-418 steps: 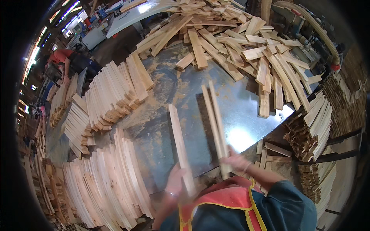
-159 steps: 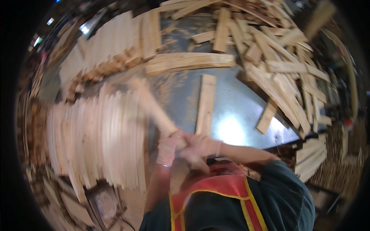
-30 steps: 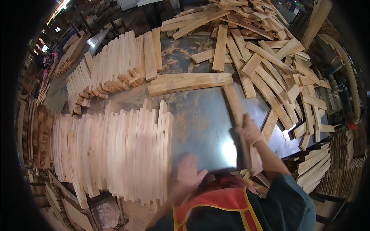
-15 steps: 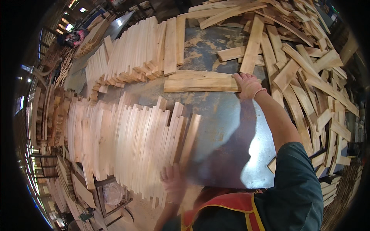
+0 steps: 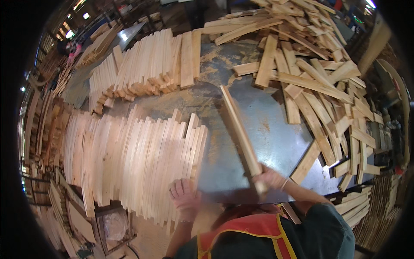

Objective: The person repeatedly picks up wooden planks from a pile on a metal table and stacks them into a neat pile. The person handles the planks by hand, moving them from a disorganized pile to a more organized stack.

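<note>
Right hand (image 5: pixel 268 177) closed around near end of wood slat bundle (image 5: pixel 238 131), angled up over the metal table (image 5: pixel 276 129). Left hand (image 5: pixel 184 195) fingers curled, pressing near edge of upright slat row (image 5: pixel 138 159). Loose slat pile (image 5: pixel 319 73) far right; stacked boards (image 5: pixel 146 69) far left.

The surface (image 5: pixel 276 138) is sheet metal, grey and faintly glossy, with dull rust-brown patches. The slat (image 5: pixel 239 134) in the right hand (image 5: pixel 269 177) is pale raw wood, matt and unpainted, like the standing row of slats (image 5: pixel 133 159).
</note>
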Available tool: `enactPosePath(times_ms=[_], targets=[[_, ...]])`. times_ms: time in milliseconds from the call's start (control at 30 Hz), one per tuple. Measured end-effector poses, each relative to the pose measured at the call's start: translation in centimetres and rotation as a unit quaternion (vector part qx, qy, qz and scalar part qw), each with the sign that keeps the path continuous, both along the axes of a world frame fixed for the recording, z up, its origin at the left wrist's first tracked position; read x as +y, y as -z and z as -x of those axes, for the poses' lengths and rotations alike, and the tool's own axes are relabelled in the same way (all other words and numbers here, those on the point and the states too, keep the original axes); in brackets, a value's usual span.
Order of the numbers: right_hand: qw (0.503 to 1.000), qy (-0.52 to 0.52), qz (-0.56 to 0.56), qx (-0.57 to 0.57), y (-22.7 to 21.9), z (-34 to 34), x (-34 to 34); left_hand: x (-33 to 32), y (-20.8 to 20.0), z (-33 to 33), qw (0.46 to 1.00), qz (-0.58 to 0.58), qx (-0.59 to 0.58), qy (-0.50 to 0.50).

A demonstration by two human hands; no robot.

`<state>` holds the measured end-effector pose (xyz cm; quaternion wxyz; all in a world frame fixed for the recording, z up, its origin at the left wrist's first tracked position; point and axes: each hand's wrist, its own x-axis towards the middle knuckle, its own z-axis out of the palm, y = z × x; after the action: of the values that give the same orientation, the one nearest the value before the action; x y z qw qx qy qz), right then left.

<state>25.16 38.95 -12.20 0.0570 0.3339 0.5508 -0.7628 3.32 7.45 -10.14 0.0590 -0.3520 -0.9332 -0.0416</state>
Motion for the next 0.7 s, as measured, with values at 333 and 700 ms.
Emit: enactPosePath(times_ms=[333, 700], targets=[[0.995, -0.041, 0.064, 0.058, -1.1, 8.7, -25.6, 0.0, 3.4, 5.1, 0.979, -0.095, -0.093, 0.154], [0.861, 0.195, -0.463, 0.078, -7.6, 5.8, 5.2, 2.4, -1.3, 0.2, 0.987, 0.047, 0.004, 0.152]])
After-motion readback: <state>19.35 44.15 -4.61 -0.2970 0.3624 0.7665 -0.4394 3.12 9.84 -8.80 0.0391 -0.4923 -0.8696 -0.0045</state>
